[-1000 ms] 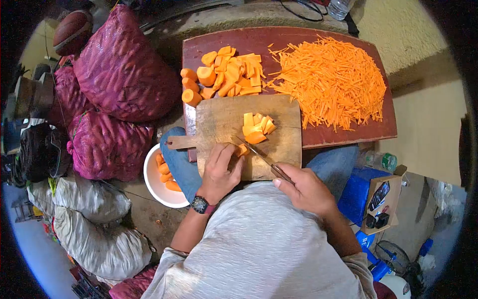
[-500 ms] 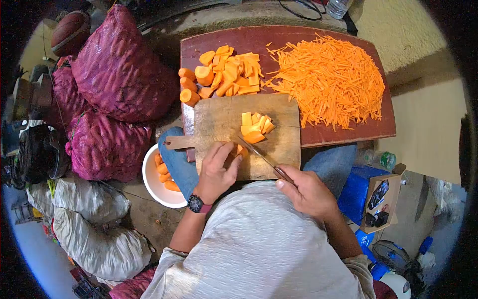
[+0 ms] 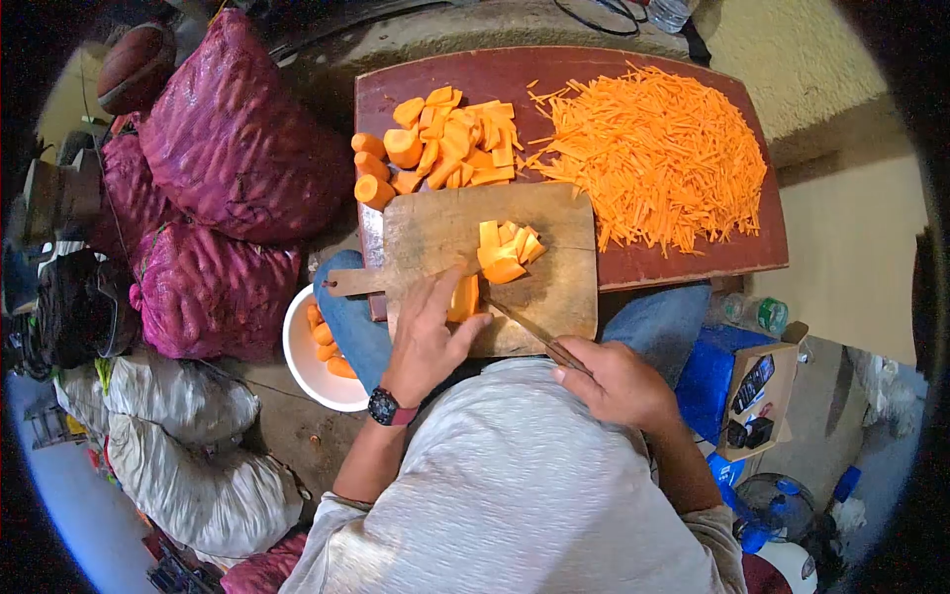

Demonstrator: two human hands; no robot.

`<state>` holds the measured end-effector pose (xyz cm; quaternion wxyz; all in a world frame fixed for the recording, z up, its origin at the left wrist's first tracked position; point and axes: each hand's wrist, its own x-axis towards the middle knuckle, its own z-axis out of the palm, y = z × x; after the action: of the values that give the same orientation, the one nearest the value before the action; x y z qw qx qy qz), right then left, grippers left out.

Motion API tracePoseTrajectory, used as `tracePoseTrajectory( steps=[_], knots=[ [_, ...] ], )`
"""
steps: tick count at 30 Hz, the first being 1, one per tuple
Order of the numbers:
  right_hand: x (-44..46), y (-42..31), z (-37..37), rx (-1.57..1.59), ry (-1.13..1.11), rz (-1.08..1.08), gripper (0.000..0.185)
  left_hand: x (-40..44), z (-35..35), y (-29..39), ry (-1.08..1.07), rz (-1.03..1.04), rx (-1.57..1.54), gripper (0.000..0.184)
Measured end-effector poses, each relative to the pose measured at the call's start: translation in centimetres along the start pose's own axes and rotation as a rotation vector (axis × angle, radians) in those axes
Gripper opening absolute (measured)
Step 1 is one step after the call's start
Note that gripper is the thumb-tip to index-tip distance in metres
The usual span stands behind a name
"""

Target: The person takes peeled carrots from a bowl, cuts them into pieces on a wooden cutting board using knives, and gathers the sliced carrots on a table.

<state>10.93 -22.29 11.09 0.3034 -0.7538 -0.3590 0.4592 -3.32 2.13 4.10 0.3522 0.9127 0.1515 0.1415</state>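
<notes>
On the wooden cutting board point(image 3: 554, 317) a carrot piece point(image 3: 464, 298) lies between the thumb and fingers of my left hand point(image 3: 427, 327), which steadies it. My right hand point(image 3: 618, 381) is wrapped round the handle of a knife point(image 3: 529, 326); the blade points up and left, its tip just right of that piece. Cut carrot slices point(image 3: 507, 251) sit together higher on the board. Beyond the board's left part are thicker carrot chunks point(image 3: 455, 139), and to the right rises a large heap of carrot strips point(image 3: 653, 158).
The board rests at the near edge of a red table point(image 3: 693, 267). A white bowl point(image 3: 315, 368) with carrots stands on the floor at left, near purple mesh sacks point(image 3: 242, 148) and white sacks point(image 3: 198, 485). At right is a blue box point(image 3: 705, 381).
My left fingers have straightened, and the carrot piece between them shows more of its cut face. The knife has shifted slightly down and right, with my right hand round it.
</notes>
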Motion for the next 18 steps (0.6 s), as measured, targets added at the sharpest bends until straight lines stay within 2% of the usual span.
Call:
tracePoseTrajectory(
  steps=[1, 11, 13, 18],
  knots=[
    [0.0, -0.1, -0.1, 0.001, -0.011, 0.002, 0.031, -0.3, 0.3, 0.0, -0.001, 0.013, 0.042, 0.073],
    [0.7, -0.1, -0.7, -0.049, 0.024, 0.004, 0.031, -0.3, -0.3, 0.2, -0.011, -0.049, 0.054, 0.074],
    [1.0, -0.1, -0.9, -0.080, 0.063, -0.011, 0.030, -0.2, -0.4, -0.1, -0.007, -0.001, 0.066, 0.064],
    [2.0, 0.2, -1.8, -0.103, 0.115, -0.084, 0.029, -0.6, 0.0, -0.6, -0.013, 0.073, 0.080, 0.061]
  ],
)
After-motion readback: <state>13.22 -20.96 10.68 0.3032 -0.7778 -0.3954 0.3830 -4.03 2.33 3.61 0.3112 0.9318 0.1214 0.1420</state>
